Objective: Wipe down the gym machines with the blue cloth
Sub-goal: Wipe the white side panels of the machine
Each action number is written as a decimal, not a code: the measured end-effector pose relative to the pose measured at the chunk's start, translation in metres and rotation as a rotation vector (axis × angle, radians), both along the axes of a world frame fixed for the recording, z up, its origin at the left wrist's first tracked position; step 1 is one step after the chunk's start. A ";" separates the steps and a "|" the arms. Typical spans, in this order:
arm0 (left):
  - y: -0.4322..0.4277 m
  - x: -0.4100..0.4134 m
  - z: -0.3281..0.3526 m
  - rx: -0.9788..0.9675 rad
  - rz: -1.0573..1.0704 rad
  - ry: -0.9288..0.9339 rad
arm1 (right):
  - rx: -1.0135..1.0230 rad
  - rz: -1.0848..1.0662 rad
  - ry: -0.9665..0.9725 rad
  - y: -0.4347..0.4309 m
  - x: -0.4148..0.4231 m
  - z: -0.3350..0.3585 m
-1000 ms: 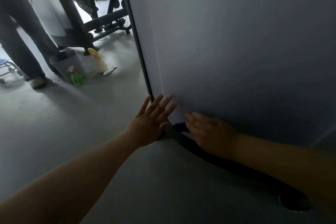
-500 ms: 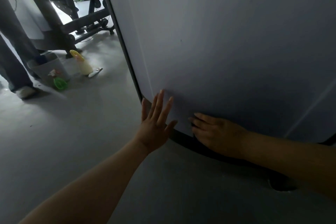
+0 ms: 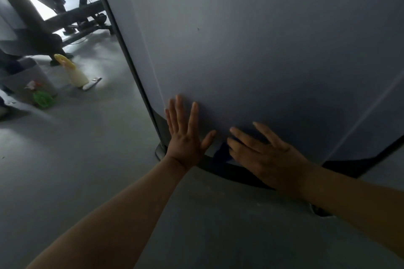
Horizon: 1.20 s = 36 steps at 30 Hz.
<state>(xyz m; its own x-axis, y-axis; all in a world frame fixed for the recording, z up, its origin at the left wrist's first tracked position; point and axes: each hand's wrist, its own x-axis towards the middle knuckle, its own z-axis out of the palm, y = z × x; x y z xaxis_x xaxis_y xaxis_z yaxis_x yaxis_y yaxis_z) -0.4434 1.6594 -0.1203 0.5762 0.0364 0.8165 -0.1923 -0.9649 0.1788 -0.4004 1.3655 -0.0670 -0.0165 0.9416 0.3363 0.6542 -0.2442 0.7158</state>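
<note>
A large grey panel of a gym machine fills the right of the head view, with a black base rim along the floor. My left hand lies flat on the panel's lower left corner, fingers straight and spread. My right hand presses flat on the panel low down, fingers straight. A dark blue cloth shows as a small fold under its fingertips; most of the cloth is hidden by the hand.
On the grey floor at the left stand a yellow-capped cream bottle, a green spray bottle and a grey bin. Black machine frames stand behind them. A person's shoe shows at the far left edge.
Both hands have slid a little upward on the panel. My right hand's fingers have spread and straightened, and a fold of the cloth now shows beneath them.
</note>
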 end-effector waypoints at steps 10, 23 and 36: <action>-0.003 -0.005 0.003 -0.010 0.029 -0.019 | -0.008 0.012 -0.050 0.011 0.006 -0.007; -0.012 -0.014 0.007 -0.019 0.091 0.018 | -0.340 -0.057 0.058 0.005 -0.006 -0.028; -0.024 -0.022 0.009 -0.045 0.076 0.042 | -0.364 -0.088 0.062 0.010 -0.007 -0.047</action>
